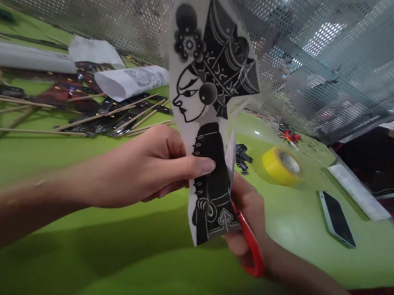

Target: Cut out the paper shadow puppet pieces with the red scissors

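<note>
Between thumb and fingers, my left hand (156, 166) pinches a paper cutout (212, 170) printed in black and white. It shows a figure's head in profile with an ornate hat, above a dark sleeve-like body part, and it is held up over the table. My right hand (248, 201) grips red-handled scissors (250, 244), whose blades stand upright along the cutout's right edge. Part of the blades and the right-hand fingers are hidden behind the paper. Small black cut pieces (242, 157) lie on the table just beyond the scissors.
On the green table (305, 221) are a yellow tape roll (280, 165), a phone (336, 218) and a folded white strip (359, 193) at right. Wooden sticks (7, 128), dark cut figures and a rolled printed sheet (132, 81) lie at left. A perforated metal screen (111, 2) rises behind.
</note>
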A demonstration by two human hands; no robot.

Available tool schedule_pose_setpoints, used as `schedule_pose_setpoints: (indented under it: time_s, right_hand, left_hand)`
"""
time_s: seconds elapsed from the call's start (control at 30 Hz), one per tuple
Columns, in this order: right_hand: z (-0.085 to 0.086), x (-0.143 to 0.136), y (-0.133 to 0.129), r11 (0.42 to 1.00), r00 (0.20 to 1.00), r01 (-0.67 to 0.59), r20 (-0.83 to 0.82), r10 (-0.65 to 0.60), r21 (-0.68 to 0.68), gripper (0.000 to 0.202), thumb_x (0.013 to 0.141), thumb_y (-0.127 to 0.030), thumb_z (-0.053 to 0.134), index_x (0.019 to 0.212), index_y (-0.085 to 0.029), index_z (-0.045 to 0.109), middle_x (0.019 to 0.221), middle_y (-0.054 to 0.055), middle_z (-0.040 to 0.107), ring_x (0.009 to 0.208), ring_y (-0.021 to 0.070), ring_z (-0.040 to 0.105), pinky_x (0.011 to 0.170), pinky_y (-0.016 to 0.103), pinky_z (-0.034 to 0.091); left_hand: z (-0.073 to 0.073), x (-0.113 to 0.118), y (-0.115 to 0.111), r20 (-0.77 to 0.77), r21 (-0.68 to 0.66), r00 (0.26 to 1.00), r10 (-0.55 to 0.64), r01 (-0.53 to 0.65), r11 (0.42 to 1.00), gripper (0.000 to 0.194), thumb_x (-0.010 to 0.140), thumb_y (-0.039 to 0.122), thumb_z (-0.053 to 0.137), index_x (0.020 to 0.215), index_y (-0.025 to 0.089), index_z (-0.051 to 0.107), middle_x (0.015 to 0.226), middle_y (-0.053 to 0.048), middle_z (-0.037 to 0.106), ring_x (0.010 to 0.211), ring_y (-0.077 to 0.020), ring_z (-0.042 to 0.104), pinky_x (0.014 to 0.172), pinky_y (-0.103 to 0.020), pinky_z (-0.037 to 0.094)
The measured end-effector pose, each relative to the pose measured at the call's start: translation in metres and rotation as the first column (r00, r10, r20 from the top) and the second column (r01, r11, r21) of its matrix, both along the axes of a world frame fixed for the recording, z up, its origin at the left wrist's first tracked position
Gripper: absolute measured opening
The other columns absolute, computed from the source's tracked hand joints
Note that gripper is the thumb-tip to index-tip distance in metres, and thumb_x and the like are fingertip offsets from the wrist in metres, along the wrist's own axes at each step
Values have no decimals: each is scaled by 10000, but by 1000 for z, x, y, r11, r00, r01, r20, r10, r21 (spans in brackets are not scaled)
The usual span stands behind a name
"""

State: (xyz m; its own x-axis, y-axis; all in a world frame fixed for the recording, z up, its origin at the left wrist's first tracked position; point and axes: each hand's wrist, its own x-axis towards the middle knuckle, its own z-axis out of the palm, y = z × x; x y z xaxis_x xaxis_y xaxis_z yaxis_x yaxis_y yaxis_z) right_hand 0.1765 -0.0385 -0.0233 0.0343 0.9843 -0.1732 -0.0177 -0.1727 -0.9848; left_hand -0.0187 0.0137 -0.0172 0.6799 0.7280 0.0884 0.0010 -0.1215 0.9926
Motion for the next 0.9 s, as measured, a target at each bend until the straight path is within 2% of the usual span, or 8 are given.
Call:
schedule_pose_setpoints:
  time_s: [0.3,0.47,0.57,0.63,0.7,0.77,0.83,0.9]
  right_hand:
    - [-6,6,-1,996,994,-27,108,18,80,424,920,-433,773,659,-265,483,737,-3,523,723,204,502,662,351,511]
    - [-3,5,-3,996,991,-29,129,17,89,390,893,-372,740,656,-260,451,717,0,513,720,210,499,642,349,488]
    - [-8,8,-3,993,988,-33,156,15,114,363,918,-376,714,674,-260,472,732,6,542,725,213,508,643,354,484]
    - [-14,14,-3,987,979,-67,200,36,148,312,914,-397,721,714,-262,523,754,7,564,713,206,494,630,350,464]
    - [-20,22,-3,960,954,-160,284,91,229,250,832,-385,797,774,-263,587,812,13,600,745,210,499,644,350,450]
    - [-25,28,-3,927,927,-225,358,110,299,248,765,-342,839,773,-259,606,846,22,602,783,220,512,667,353,436]
    - [-28,30,-2,909,912,-253,396,110,330,227,768,-307,817,746,-253,597,846,31,583,803,228,518,672,351,427]
    - [-29,28,-2,907,917,-273,372,144,322,243,781,-321,819,744,-253,588,840,38,574,810,235,529,660,347,439]
  left_hand:
    - [0,0,-1,-7,-19,1000,-4,4,1000,558,971,342,729,493,225,467,388,48,387,339,-65,282,319,-225,149]
    - [3,0,-1,-23,-21,1000,0,-1,1000,556,976,338,707,487,225,468,387,45,396,341,-61,289,329,-223,157]
    - [1,-1,0,-23,-14,1000,1,-1,1000,587,994,350,706,477,225,458,381,43,387,339,-63,284,330,-228,170]
    - [0,-2,0,-23,-3,1000,6,-6,1000,612,1015,366,696,472,224,451,377,38,393,337,-67,302,330,-225,204]
    - [-2,-1,0,-44,36,999,24,-22,999,616,1032,390,689,477,216,484,385,25,441,349,-70,360,345,-203,273]
    - [-3,2,-2,-37,71,996,76,-73,995,578,1035,412,685,513,208,540,409,17,510,367,-75,440,376,-178,370]
    - [-4,8,-5,57,70,982,181,-184,980,487,1032,383,680,588,208,586,453,26,577,383,-86,520,400,-167,447]
    - [-6,13,-8,175,44,935,307,-319,947,384,1022,305,664,656,213,594,490,47,610,385,-90,559,385,-161,467]
